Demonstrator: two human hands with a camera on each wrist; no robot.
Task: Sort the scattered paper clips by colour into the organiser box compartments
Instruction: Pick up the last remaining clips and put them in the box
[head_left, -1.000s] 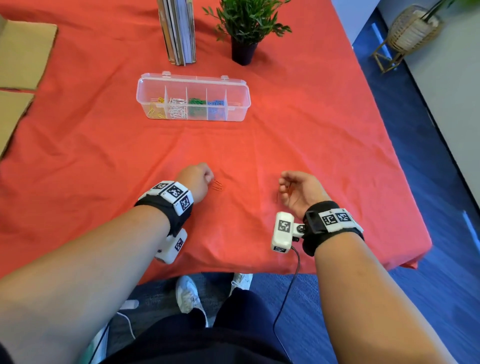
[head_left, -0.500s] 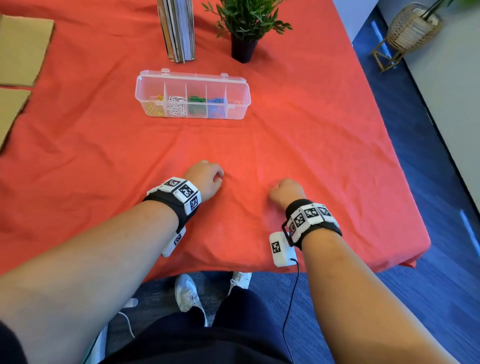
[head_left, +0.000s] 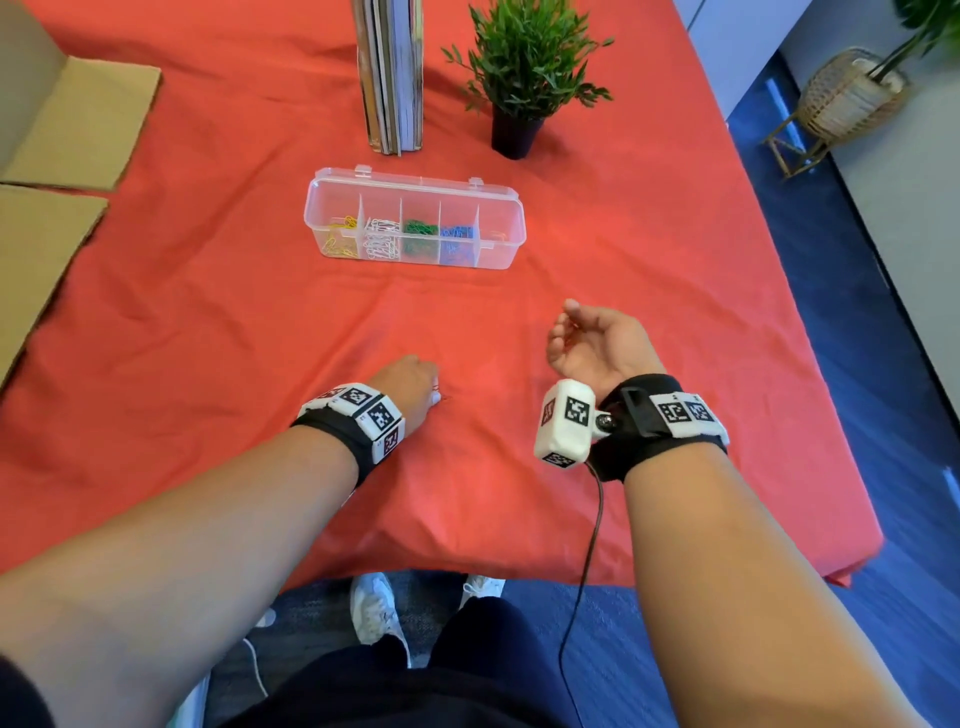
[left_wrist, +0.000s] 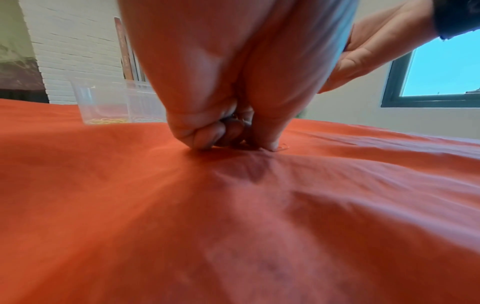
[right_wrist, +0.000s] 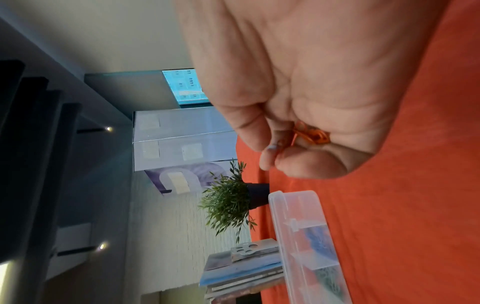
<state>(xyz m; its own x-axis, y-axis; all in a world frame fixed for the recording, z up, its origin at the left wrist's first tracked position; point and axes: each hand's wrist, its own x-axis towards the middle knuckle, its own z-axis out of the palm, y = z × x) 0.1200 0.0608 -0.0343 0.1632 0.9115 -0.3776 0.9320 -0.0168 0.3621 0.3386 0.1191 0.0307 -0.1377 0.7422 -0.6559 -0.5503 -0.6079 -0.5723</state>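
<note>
Clips, red (right_wrist: 311, 135): a small bunch cupped in the right hand's palm, fingers curled around it.
Clip, loose (left_wrist: 283, 146): one red clip flat on the cloth, at the left hand's fingertips, near the front edge of the table.
Left hand (head_left: 410, 387): knuckles up, fingers bunched tight, tips pressing the cloth beside the loose clip; whether it has the clip pinched cannot be told.
Right hand (head_left: 592, 343): raised off the cloth, palm turned up, right of the left hand and apart from it.
Cloth (head_left: 208, 338): red-orange, creased, covering the table.
Box (head_left: 514, 234): clear, lid open, mid-table beyond both hands; compartments left to right hold yellow, white, green, blue clips, with a few red ones in the rightmost.
Books (head_left: 392, 78): upright stack behind the box, towards the far edge.
Plant (head_left: 519, 67): in a dark pot, right of the books.
Cardboard (head_left: 78, 130): flat pieces at the left edge.
</note>
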